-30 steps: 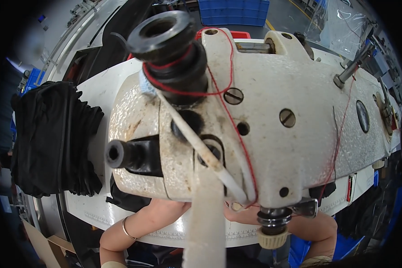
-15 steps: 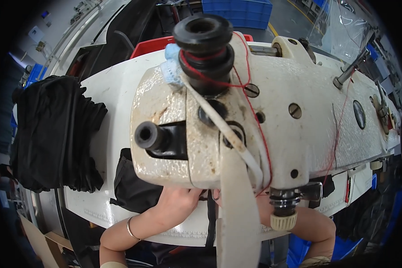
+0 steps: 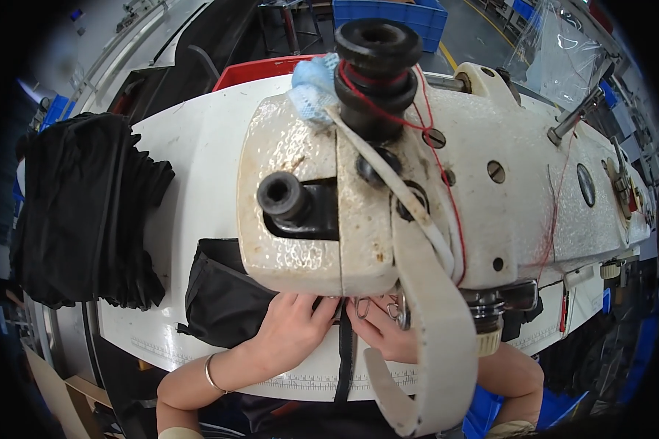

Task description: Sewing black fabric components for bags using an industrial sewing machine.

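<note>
Resting bare left hand (image 3: 293, 328) and bare right hand (image 3: 388, 333), with bent fingers, on either side of a narrow black fabric strip (image 3: 345, 358); cannot tell either grip. Outward, see a glossy white metal sewing-machine head (image 3: 370, 260) over the fingertips

Between the stack of folded black cloth (image 3: 80, 212) and the sewing machine head (image 3: 293, 263), a broad lane of white surface (image 3: 198, 168) gave a hand room to pass lengthwise. At its near end, a black fabric piece (image 3: 227, 300) lay partly across the way; at the far edge, a red bin (image 3: 260, 71) bounded it. Under the head's near edge, the left hand (image 3: 296, 322) and right hand (image 3: 384, 333) filled the approach, a black strip (image 3: 345, 358) running between them. A curled off-white band (image 3: 447, 351) and ribbed knob (image 3: 488, 342) obstructed the right side.
</note>
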`<state>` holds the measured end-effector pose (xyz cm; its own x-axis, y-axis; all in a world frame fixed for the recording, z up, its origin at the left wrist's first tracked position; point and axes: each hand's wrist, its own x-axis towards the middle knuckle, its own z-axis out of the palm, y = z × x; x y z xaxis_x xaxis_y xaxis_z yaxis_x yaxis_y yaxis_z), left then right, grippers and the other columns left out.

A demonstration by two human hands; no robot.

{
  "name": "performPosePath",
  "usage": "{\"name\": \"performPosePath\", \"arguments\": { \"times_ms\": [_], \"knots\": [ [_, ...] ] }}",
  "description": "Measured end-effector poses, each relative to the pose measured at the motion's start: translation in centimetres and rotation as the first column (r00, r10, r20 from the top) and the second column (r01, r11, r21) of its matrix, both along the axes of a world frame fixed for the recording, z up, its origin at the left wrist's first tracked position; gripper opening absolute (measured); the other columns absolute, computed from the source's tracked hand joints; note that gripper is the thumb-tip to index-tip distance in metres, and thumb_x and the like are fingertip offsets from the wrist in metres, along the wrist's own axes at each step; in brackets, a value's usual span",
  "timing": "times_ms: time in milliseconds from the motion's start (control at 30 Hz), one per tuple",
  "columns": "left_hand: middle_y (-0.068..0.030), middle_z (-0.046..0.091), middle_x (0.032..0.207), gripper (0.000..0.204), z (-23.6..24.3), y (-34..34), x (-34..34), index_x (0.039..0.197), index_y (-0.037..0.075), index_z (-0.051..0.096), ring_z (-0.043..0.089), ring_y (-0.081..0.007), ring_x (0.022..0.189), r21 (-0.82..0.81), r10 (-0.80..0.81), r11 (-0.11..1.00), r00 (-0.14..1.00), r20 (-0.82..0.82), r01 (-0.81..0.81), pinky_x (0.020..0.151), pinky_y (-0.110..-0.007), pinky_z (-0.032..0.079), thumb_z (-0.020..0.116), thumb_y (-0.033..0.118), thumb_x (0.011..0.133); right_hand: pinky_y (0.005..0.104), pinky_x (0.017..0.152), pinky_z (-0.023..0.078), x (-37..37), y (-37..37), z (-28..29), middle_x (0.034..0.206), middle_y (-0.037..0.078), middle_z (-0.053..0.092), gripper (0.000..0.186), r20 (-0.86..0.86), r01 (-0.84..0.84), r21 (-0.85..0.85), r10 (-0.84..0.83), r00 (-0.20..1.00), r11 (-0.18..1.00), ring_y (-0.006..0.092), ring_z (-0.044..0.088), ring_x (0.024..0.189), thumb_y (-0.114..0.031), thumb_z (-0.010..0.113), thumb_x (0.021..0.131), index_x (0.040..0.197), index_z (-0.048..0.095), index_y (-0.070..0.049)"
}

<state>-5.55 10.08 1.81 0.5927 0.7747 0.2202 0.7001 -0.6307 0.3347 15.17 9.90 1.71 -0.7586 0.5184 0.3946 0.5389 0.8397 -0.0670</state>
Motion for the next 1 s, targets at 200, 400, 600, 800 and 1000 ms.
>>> {"name": "performPosePath", "arguments": {
  "times_ms": [200, 400, 600, 800, 1000],
  "knots": [
    [-0.0098, 0.057, 0.095, 0.036, -0.3, -0.2, -0.9, 0.098, 0.003, 0.065, 0.057, -0.0252, 0.086, 0.150, -0.010, 0.989, 0.998, 0.070, -0.001, 0.068, -0.034, 0.050, 0.065, 0.006, 0.062, 0.0364, 0.103, 0.040, 0.3, 0.5, 0.0, 0.129, 0.012, 0.053, 0.047, 0.270, -0.127, 0.233, 0.061, 0.961, 0.964, 0.0225, 0.053, 0.118, -0.002, 0.058, 0.084, 0.130, 0.046, -0.002],
    [-0.0112, 0.060, 0.096, 0.037, -0.9, 0.2, 0.0, 0.100, 0.004, 0.065, 0.058, -0.0279, 0.093, 0.119, -0.047, 0.992, 0.998, 0.047, 0.041, 0.078, -0.039, 0.050, 0.064, 0.008, 0.063, 0.0467, 0.082, 0.048, 0.6, 0.5, -0.2, 0.092, 0.005, 0.060, 0.030, 0.380, -0.188, 0.421, 0.015, 0.925, 0.887, 0.0216, 0.060, 0.093, -0.018, 0.058, 0.075, 0.103, 0.066, -0.009],
    [-0.0117, 0.063, 0.095, 0.040, -2.7, 1.8, -1.0, 0.103, 0.006, 0.065, 0.060, -0.0284, 0.093, -0.065, -0.053, 0.996, 0.982, 0.181, 0.065, 0.079, -0.040, 0.049, 0.066, 0.011, 0.063, 0.0457, 0.074, 0.046, -1.5, -0.5, -9.4, 0.086, 0.019, 0.061, 0.025, -0.157, 0.181, -0.301, -0.236, 0.959, 0.936, 0.0322, 0.056, 0.088, -0.019, 0.059, 0.067, 0.082, 0.065, -0.001],
    [-0.0098, 0.064, 0.095, 0.043, -3.3, 2.8, -2.0, 0.101, 0.006, 0.065, 0.061, -0.0294, 0.094, -0.163, -0.259, 0.959, 0.951, -0.171, 0.232, 0.080, -0.040, 0.049, 0.071, 0.013, 0.059, 0.0449, 0.065, 0.047, -0.7, 1.3, -4.0, 0.085, 0.025, 0.061, 0.023, 0.030, 0.029, 0.214, -0.036, 0.999, 0.976, 0.0353, 0.056, 0.086, -0.020, 0.060, 0.064, 0.071, 0.064, 0.001],
    [-0.0102, 0.064, 0.100, 0.041, -1.9, 2.5, -1.4, 0.102, 0.006, 0.065, 0.062, -0.0280, 0.095, 0.164, -0.153, 0.975, 0.988, 0.005, 0.150, 0.083, -0.042, 0.050, 0.065, 0.006, 0.060, 0.0365, 0.102, 0.042, 0.3, 0.8, -2.0, 0.129, 0.015, 0.051, 0.039, 0.479, -0.162, 0.657, -0.242, 0.844, 0.736, 0.0236, 0.053, 0.116, -0.010, 0.043, 0.096, 0.133, 0.039, 0.003]
  ]
}}
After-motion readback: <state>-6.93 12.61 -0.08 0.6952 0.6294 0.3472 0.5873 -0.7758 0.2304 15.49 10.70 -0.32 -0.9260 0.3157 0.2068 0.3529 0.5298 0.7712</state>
